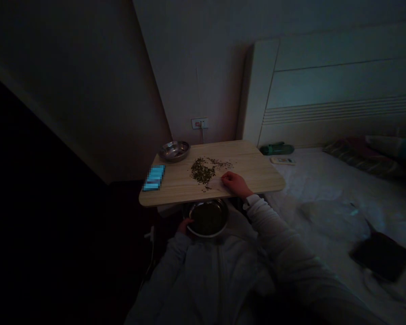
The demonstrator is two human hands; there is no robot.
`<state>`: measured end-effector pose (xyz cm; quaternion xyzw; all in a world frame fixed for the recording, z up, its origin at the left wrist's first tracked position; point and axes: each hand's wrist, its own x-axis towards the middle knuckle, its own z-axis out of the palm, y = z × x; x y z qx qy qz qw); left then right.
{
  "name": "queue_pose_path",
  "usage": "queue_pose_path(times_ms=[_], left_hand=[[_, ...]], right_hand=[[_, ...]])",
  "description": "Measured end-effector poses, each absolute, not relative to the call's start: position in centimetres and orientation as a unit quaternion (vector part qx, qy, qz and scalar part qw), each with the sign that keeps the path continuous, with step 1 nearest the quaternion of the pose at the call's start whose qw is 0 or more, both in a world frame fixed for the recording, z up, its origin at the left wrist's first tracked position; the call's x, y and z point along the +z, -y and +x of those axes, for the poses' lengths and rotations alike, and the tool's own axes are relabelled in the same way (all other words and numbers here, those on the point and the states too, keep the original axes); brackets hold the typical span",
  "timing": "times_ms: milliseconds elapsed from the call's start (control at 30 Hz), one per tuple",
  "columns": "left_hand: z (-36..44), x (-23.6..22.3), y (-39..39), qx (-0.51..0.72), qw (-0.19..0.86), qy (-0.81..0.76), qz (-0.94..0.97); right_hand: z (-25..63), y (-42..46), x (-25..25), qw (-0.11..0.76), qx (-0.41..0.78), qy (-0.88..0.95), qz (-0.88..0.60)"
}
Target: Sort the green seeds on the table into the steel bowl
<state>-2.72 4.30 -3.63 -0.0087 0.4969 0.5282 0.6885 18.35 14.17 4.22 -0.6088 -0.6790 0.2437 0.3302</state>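
Observation:
My left hand [186,225] grips the left rim of a round metal bowl [207,235] below the table's front edge, close to my body. Dark, greenish contents fill its bottom, too dim to make out. Above it, my right hand [236,184] rests at the front of a small wooden table [176,189], fingers curled and thumb tip near the index. Whatever they pinch, if anything, cannot be made out. Just to its left lies a loose spread of small dark green grains [202,170], perhaps beans, with sparser brownish ones [225,164] trailing right.
A second metal bowl [174,151] stands at the table's back left corner. In front of it lies a lit phone [154,177], its screen blurred out. On the bed [301,189] are a green bottle [276,148], a white remote [283,161] and a dark flat object [381,255].

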Motion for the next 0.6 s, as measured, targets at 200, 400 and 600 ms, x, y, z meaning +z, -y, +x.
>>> queue_pose_path(times_ms=[200,400,600], left_hand=[[-2.54,-3.49,-4.28,0.511,0.669,-0.539,-0.019],[-2.4,-3.65,-4.16,0.518,0.676,-0.523,-0.03],[-2.69,-3.64,-4.25,0.509,0.672,-0.538,-0.019]], right_hand=[[18.36,-14.22,4.29,0.36,0.253,0.665,-0.603],[18.42,-14.16,4.52,0.362,0.265,0.662,-0.601],[18.46,-14.09,4.45,0.347,0.267,0.669,-0.6]])
